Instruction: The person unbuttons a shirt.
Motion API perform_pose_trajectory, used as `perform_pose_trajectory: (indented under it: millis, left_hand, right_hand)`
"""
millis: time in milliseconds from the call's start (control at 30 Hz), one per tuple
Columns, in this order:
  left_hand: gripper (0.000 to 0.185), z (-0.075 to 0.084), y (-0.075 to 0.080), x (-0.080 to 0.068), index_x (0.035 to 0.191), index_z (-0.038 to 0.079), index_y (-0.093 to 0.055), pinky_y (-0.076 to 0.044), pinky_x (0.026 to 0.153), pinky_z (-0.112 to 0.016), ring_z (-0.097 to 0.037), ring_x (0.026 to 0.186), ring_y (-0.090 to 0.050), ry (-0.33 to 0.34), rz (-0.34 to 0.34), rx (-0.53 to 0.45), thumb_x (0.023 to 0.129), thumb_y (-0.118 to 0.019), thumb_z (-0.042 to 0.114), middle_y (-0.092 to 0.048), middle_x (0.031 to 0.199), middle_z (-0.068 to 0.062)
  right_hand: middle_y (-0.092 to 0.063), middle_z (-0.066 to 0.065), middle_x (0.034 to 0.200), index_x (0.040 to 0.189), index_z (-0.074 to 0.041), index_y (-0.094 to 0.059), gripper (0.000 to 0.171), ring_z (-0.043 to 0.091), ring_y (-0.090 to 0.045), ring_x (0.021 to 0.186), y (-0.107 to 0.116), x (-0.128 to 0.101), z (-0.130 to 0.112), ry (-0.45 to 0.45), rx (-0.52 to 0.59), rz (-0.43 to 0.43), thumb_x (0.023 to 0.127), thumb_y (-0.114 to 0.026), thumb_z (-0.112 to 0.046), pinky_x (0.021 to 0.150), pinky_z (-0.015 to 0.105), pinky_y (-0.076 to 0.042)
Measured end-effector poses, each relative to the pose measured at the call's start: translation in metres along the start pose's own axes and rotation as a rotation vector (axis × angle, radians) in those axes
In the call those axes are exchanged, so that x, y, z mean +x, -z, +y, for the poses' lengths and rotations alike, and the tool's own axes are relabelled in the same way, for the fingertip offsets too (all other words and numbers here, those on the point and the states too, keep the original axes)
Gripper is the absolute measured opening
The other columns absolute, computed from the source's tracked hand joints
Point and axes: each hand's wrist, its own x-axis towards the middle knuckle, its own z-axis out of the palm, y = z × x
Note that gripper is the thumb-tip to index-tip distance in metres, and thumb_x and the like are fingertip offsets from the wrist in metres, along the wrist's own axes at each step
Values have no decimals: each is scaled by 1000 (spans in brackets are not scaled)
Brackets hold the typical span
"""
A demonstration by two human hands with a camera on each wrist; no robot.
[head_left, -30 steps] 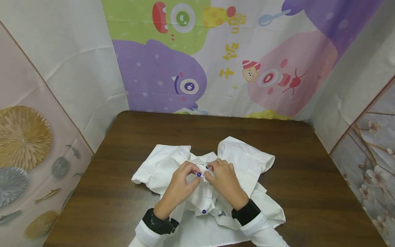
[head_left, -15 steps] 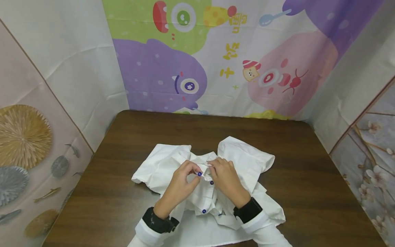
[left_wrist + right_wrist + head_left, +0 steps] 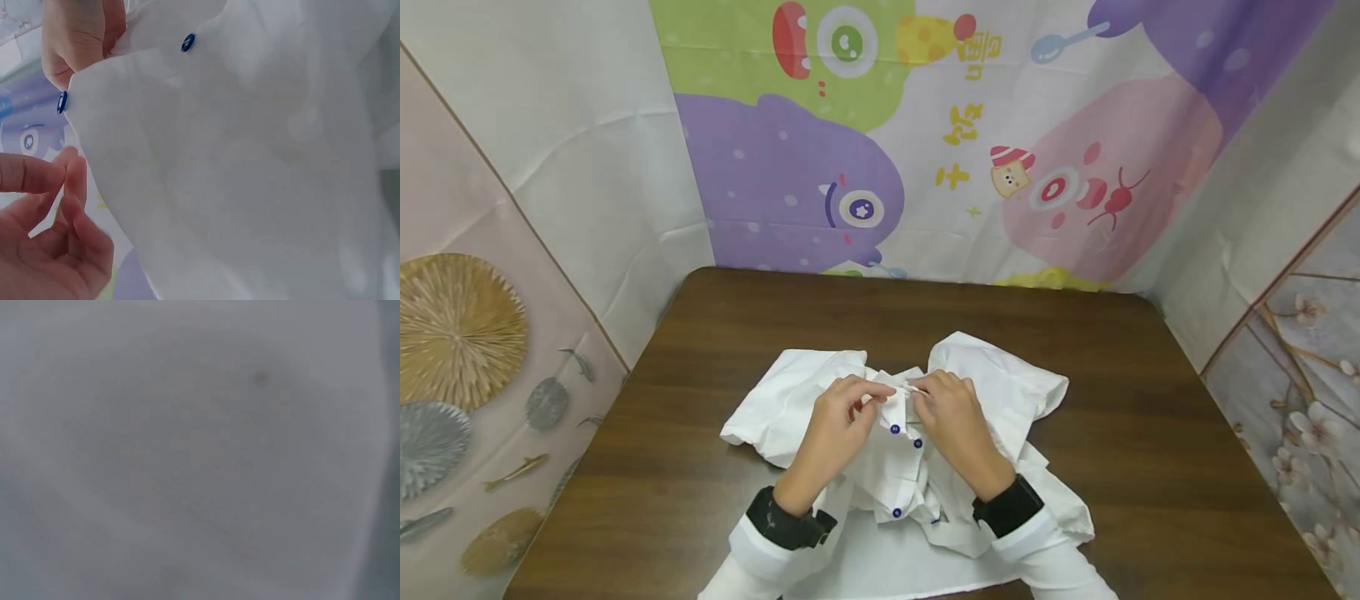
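Observation:
A white shirt (image 3: 880, 467) with dark blue buttons lies bunched on the table. My right hand (image 3: 958, 425) pinches its cloth near the collar. Just left of that, my left hand (image 3: 838, 421) has its fingertips at the collar edge, fingers loosely bent. Seen from the left wrist, the left hand (image 3: 59, 231) shows nothing between thumb and fingers, close beside the cloth edge. Above it is the right hand (image 3: 78, 37) on the cloth. One blue button (image 3: 895, 429) sits below my hands, another button (image 3: 917, 443) beside it. Blurred white fabric (image 3: 200, 450) fills the right wrist view.
The brown wooden table (image 3: 1120, 400) extends around the shirt. Behind it hangs a cartoon-printed cloth (image 3: 925, 150), with decorated panels (image 3: 467, 333) at the sides. A further button (image 3: 897, 512) shows lower on the shirt front.
My left hand has let go of a blue button and moved up to the collar. My right hand has moved up from the other button's edge to pinch cloth near the collar.

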Motion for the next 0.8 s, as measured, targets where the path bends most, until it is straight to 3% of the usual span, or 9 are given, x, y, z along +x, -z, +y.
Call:
perform_pose_trajectory:
  millis: [133, 367, 800]
  left_hand:
    - [12, 3, -1, 10, 94, 10, -71, -42, 64, -26, -19, 78, -54, 2, 36, 52, 86, -62, 10, -66, 88, -4]
    - [19, 8, -11, 22, 93, 10, -70, -45, 77, -34, -21, 87, -56, 11, 2, 154, 84, -67, 26, -67, 91, -4]
    - [17, 12, -19, 25, 92, 8, -71, -45, 76, -36, -24, 86, -57, -11, -54, 248, 83, -69, 22, -66, 88, -6]
  right_hand:
    - [-67, 5, 84, 88, -6, -68, 8, 23, -61, 82, 4, 3, -1, 9, 31, 26, 80, -67, -5, 66, 33, -37]
    - [-65, 4, 84, 86, -6, -66, 7, 21, -59, 79, 9, 6, -3, 55, 53, 79, 79, -67, -5, 66, 32, -36]
    - [-65, 5, 88, 89, -6, -66, 5, 22, -60, 87, 13, 3, -1, 32, 81, 73, 84, -64, -7, 68, 33, -37]
